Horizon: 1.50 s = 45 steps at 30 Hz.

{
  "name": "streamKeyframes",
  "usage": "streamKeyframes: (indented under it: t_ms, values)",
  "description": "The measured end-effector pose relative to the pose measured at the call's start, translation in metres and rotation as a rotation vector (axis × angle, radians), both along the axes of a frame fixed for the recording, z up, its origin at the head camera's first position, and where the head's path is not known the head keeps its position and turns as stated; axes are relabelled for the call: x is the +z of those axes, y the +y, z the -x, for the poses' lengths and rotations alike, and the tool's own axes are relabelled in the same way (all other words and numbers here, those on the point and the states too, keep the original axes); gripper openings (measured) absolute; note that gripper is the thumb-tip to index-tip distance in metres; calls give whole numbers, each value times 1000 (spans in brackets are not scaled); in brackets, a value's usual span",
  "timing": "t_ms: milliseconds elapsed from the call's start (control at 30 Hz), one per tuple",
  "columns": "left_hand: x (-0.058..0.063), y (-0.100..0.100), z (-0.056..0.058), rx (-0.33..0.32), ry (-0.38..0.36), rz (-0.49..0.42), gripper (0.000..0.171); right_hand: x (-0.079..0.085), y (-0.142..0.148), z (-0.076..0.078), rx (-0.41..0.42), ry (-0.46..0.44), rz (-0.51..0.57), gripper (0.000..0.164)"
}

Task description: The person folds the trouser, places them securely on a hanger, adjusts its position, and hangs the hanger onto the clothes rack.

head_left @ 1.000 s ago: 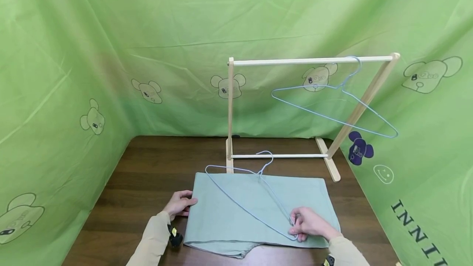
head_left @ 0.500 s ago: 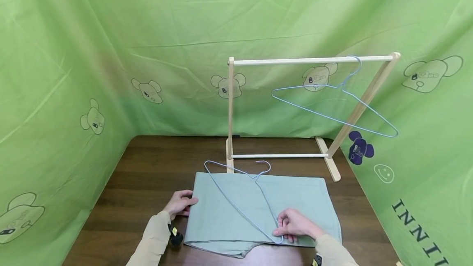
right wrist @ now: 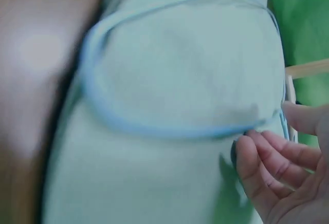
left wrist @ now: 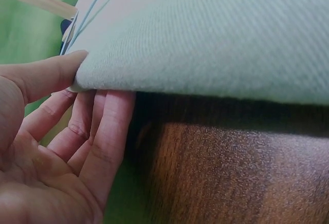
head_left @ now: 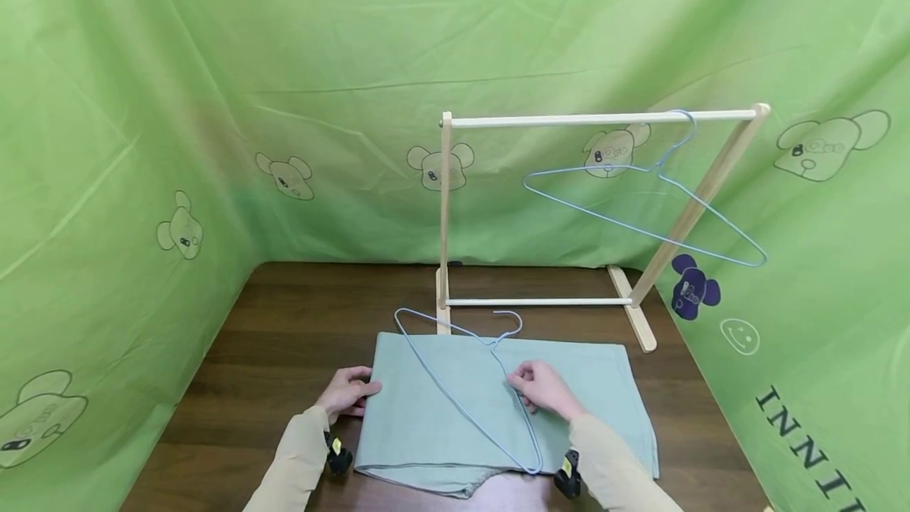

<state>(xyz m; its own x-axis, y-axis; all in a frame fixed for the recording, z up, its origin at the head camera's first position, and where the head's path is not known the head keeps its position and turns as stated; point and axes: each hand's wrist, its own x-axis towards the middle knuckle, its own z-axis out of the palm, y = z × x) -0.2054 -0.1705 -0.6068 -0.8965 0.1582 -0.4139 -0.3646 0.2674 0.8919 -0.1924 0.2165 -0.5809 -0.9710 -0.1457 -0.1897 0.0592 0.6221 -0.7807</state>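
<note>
A folded pale blue-green pair of trousers (head_left: 441, 425) lies on the table. My left hand (head_left: 344, 391) pinches its left edge; the left wrist view shows the thumb on top of the fabric (left wrist: 216, 44) and the fingers under it. Over the trousers lies a thin blue wire hanger (head_left: 441, 385), its hook toward the rack and one corner near the front edge. My right hand (head_left: 542, 387) holds the hanger's right arm below the hook. In the right wrist view, the wire (right wrist: 169, 130) runs between thumb and fingertips.
Behind the trousers stands a wooden rack (head_left: 604, 119) with white bars. A second blue hanger (head_left: 590, 216) hangs from its top bar at the right. The brown table (head_left: 284, 322) is bordered by green patterned cloth (head_left: 341, 204).
The hanger has shifted left over the trousers and its hook has turned. My right hand has then moved up along the wire from the lower corner. The left hand has stayed in place.
</note>
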Motion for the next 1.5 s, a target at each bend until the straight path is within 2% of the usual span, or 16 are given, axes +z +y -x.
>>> streamKeyframes:
  t_ms: [167, 233, 333, 433, 533, 700, 800, 933, 1100, 1300, 1500]
  values:
    - [-1, 0, 0, -11, 1, -19, 47, -5, -15, 14, -65, 86, -97, 14]
    - [-1, 1, 0, -13, 2, -24, 46, -6, -17, 15, -65, 69, -62, 12]
    - [-2, 1, 0, -16, 1, -26, 47, -6, -18, 13, -41, -27, 88, 10]
    - [-3, 0, 1, -12, 3, -24, 47, -5, -18, 7, 10, -154, 307, 8]
    - [-2, 0, 1, -9, 4, -24, 45, -5, -21, 0, 47, -268, 480, 14]
    - [0, 1, 1, -24, 9, -32, 38, -9, -29, -11, 97, -363, 621, 28]
    - [0, 2, 1, -33, 16, -27, 35, -10, -36, -16, 110, -389, 664, 20]
    - [0, 3, 2, -41, 7, -19, 34, -11, -45, -18, 97, -408, 711, 13]
    - [1, 4, 2, -70, -12, -30, 34, -15, -51, -18, 97, -368, 747, 13]
    - [2, 6, 4, -105, -23, -96, 33, -14, -54, -23, 59, -310, 775, 26]
    - [3, 9, 8, -135, -9, -182, 25, -13, -54, -27, 16, -326, 800, 15]
